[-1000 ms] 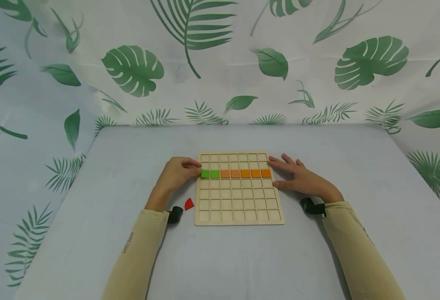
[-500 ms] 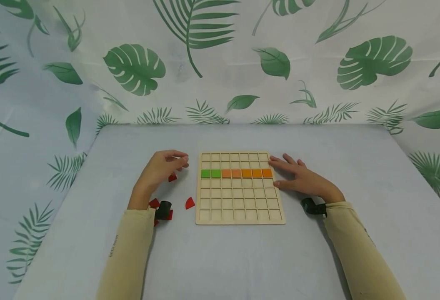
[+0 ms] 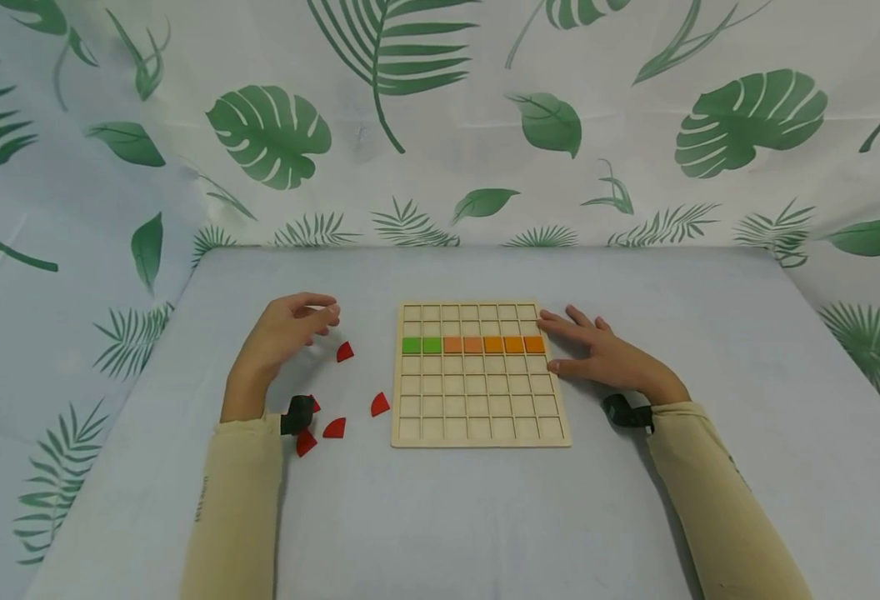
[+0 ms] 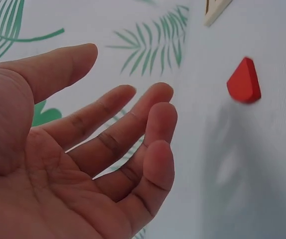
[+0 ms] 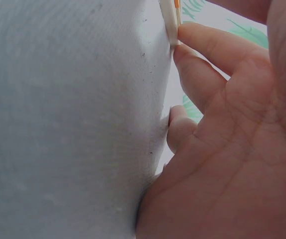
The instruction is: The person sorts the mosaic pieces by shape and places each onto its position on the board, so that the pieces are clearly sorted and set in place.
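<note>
A light wooden grid board (image 3: 476, 385) lies mid-table. One row holds square tiles: two green tiles (image 3: 421, 345), two salmon tiles (image 3: 462, 345) and three orange tiles (image 3: 513, 345). My right hand (image 3: 605, 358) rests at the board's right edge with fingers spread, fingertips touching the rim. To the left, my left hand (image 3: 284, 332) hovers above the table, fingers loosely bent and holding nothing, as the left wrist view shows. Nearest to it is a red fan-shaped piece (image 4: 244, 82). More red pieces (image 3: 334, 428) lie beside the left wrist, one partly hidden by the wrist camera.
Another red piece (image 3: 380, 405) lies between the left hand and the board. White cloth covers the table (image 3: 477, 517). A leaf-patterned curtain (image 3: 440, 125) hangs behind and along both sides. Each wrist wears a black camera (image 3: 623, 412).
My left hand has moved left, away from the board's left edge and the green tile, uncovering several red pieces. My right hand has stayed in place.
</note>
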A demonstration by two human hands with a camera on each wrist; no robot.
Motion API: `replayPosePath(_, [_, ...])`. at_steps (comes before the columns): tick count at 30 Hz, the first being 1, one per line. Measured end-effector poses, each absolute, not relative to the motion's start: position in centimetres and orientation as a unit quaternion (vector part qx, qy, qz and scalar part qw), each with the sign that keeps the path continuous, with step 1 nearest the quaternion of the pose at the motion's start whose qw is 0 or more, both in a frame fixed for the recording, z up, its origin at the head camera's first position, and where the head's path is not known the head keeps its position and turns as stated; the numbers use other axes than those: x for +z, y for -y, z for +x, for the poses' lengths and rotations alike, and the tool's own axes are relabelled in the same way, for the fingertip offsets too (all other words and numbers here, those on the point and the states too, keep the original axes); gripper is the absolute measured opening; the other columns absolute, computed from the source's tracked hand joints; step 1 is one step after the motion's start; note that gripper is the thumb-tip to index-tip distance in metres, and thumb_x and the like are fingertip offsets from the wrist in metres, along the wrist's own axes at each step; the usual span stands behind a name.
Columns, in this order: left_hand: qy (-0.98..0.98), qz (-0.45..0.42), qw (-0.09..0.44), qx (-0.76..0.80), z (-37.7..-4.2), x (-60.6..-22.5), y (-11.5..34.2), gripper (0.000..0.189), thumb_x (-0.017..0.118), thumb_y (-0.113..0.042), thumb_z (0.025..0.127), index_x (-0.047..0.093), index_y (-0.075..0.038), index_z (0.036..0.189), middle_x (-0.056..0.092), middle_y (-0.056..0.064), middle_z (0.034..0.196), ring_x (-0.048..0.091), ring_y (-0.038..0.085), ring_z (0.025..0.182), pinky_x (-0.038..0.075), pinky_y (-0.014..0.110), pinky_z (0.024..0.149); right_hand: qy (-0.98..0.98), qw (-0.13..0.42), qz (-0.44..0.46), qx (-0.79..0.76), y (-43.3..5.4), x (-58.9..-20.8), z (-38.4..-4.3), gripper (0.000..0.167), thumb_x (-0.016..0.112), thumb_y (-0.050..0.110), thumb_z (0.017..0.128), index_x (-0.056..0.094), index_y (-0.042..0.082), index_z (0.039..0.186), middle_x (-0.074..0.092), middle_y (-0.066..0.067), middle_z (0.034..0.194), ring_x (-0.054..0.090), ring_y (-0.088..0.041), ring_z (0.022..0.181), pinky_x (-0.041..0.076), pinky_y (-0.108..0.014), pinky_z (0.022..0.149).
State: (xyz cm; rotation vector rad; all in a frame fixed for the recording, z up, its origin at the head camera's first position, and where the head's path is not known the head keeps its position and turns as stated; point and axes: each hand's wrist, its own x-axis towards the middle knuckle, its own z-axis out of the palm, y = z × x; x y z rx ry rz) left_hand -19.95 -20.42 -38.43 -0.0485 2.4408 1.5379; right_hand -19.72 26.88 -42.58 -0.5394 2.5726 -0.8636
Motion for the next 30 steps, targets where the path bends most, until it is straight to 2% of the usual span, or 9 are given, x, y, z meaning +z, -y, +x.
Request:
replayPosePath(8, [-0.880,-0.029,0.162,0.445,-20.0,-38.9,20.8,0.052,0.064,-0.039,0.106,0.060,-0.005,0.146,0.066,0.019,0.130,0.059,0.037,0.120,0.046,0.056,0.106,-0.913,0.185,-0.192,-0.307,-26.9,-42.6,-19.7,0.084,0.076,0.036,0.100,0.036,0.008,0.167,0.020,-0.011,0.177,-0.007,-0.039,0.163,-0.012,-0.060,0.125])
replayPosePath(14, [-0.905,-0.018,0.188,0.382,-20.4,-40.1,20.2,0.043,0.070,-0.035,0.102,0.066,-0.004,0.132,0.066,0.018,0.127,0.059,0.036,0.114,0.051,0.050,0.098,-0.914,0.184,-0.192,-0.306,-26.9,-42.6,-19.7,0.084,0.077,0.036,0.100,0.036,0.008,0.168,0.020,-0.011,0.177,-0.006,-0.039,0.163,-0.012,-0.061,0.124])
replayPosePath(20, [-0.918,0.012,0.182,0.351,-20.7,-41.4,19.7,0.034,0.075,-0.026,0.098,0.065,-0.001,0.120,0.061,0.013,0.106,0.055,0.030,0.102,0.046,0.042,0.084,-0.914,0.181,-0.194,-0.308,-26.9,-42.6,-19.7,0.083,0.077,0.035,0.100,0.036,0.007,0.167,0.021,-0.011,0.177,-0.006,-0.039,0.163,-0.012,-0.062,0.124])
replayPosePath(30, [-0.930,0.035,0.170,0.323,-20.7,-41.4,18.8,0.024,0.075,-0.013,0.098,0.063,0.001,0.113,0.058,0.015,0.106,0.054,0.031,0.100,0.047,0.043,0.085,-0.912,0.184,-0.193,-0.312,-26.8,-42.5,-19.6,0.083,0.076,0.034,0.100,0.036,0.007,0.167,0.021,-0.011,0.177,-0.007,-0.039,0.163,-0.012,-0.061,0.124])
